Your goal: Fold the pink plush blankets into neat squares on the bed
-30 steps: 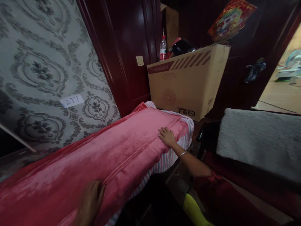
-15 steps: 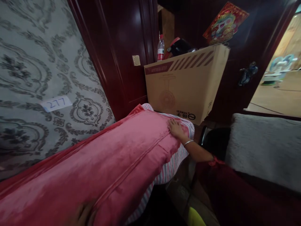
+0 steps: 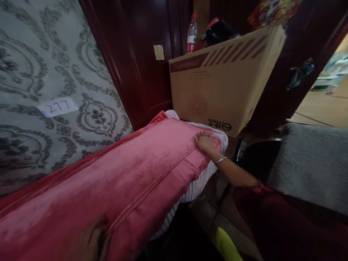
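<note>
A pink plush cloth [image 3: 130,163] with a long raised seam lies stretched over a narrow padded board with a rounded end, its striped cover [image 3: 195,188] showing at the tip and along the near side. At the far end, my right hand [image 3: 205,142] rests on the cloth with its fingers curled into the fabric; a silver bangle [image 3: 221,160] circles that wrist. Low in the view, my left hand [image 3: 91,241] is dark and slightly blurred, its bent fingers closed at the cloth beside the seam.
A large cardboard box [image 3: 217,87] stands beyond the board's tip, with a plastic bottle [image 3: 191,34] behind it. Patterned wallpaper [image 3: 49,145] runs along the left. A grey plush-covered seat or surface [image 3: 312,166] is at right, and a yellow object [image 3: 227,244] sits below.
The view has tilted down and shifted slightly left. My right hand's fingers are more bunched on the cloth than before. My left hand stays near the seam, and the cloth has hardly moved.
</note>
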`<action>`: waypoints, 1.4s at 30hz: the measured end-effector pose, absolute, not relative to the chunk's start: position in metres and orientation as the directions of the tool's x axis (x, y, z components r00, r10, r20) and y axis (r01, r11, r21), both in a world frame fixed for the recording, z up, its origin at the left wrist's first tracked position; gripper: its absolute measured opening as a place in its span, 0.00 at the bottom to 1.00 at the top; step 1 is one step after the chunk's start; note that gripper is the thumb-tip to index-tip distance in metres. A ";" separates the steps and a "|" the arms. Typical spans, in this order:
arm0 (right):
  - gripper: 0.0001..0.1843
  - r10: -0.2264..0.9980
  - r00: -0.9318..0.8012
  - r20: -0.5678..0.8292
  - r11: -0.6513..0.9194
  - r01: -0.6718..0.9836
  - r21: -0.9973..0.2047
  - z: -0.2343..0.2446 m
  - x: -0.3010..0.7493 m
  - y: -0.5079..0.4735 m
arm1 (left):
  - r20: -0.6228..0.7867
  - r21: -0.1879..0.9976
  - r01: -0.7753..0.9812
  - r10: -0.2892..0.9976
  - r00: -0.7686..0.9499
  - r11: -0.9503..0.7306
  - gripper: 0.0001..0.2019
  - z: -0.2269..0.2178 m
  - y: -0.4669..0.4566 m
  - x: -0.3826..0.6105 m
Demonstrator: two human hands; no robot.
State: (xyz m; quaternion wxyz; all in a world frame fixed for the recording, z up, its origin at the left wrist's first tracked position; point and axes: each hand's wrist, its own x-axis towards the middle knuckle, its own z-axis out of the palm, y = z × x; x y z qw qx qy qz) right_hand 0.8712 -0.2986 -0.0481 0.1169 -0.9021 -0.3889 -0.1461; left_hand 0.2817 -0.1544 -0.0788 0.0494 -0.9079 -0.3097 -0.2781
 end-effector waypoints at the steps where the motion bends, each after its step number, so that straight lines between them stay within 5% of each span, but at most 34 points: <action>1: 0.32 0.701 0.613 0.365 -0.626 0.774 -0.097 -0.047 0.861 -0.293 | 0.537 0.079 0.588 0.531 0.655 -0.805 0.18 -0.075 -0.157 0.284; 7: 0.30 0.834 0.502 0.230 -0.490 0.865 -0.110 -0.065 0.814 -0.290 | 0.541 0.054 0.537 0.477 0.693 -0.842 0.18 -0.062 -0.174 0.295; 19: 0.28 0.768 0.521 0.373 -0.505 0.850 -0.148 -0.050 0.775 -0.303 | 0.528 0.008 0.635 0.543 0.653 -0.772 0.17 -0.051 -0.193 0.302; 28: 0.27 0.931 -0.029 0.363 0.118 0.967 -0.225 -0.066 0.655 -0.270 | 0.505 0.015 0.570 0.498 0.705 -0.822 0.16 -0.057 -0.195 0.302; 42: 0.14 0.803 0.160 0.574 0.151 0.877 -0.456 -0.085 0.665 -0.277 | 0.533 0.006 0.612 0.520 0.667 -0.791 0.11 -0.054 -0.201 0.302</action>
